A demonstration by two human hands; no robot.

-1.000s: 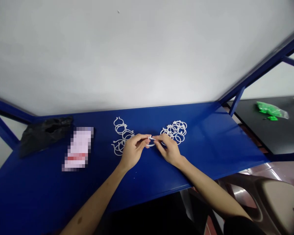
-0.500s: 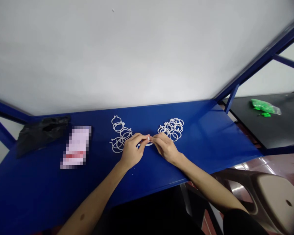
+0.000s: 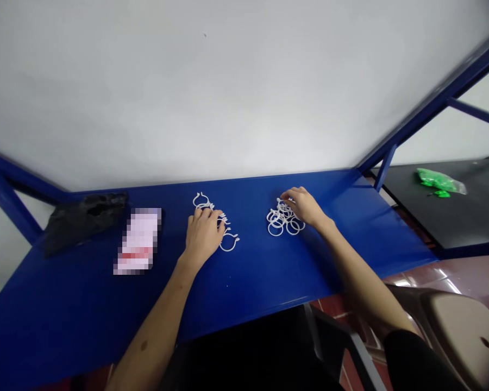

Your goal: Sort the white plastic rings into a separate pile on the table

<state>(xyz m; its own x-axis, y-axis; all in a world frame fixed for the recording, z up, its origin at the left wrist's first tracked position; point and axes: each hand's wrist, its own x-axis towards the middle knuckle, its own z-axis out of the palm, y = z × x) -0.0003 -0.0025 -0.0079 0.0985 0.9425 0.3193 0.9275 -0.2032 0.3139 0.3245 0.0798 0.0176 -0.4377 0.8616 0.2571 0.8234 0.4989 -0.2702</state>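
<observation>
My left hand (image 3: 204, 233) lies palm down over the left group of white plastic snap rings, which look like shower curtain rings. Its fingers are extended and slightly apart, covering part of the group. One ring with its ends apart (image 3: 227, 250) shows beside the thumb, and another open ring (image 3: 201, 200) lies beyond the fingers. Over at the right pile of rings (image 3: 276, 230), my right hand (image 3: 303, 205) has thumb and fingers pinched at a white ring on the pile's far edge. The fingers partly hide that ring.
A phone with a blurred screen (image 3: 138, 241) and a crumpled black plastic bag (image 3: 81, 225) lie left on the blue table (image 3: 252, 288). A white wall stands behind. To the right are a black table (image 3: 452, 217) with a green bag (image 3: 440, 179), and a beige chair (image 3: 464, 331).
My hands have moved apart from the ring they both held in the middle. The left went to the left group and the right to the right pile. The view shifted slightly.
</observation>
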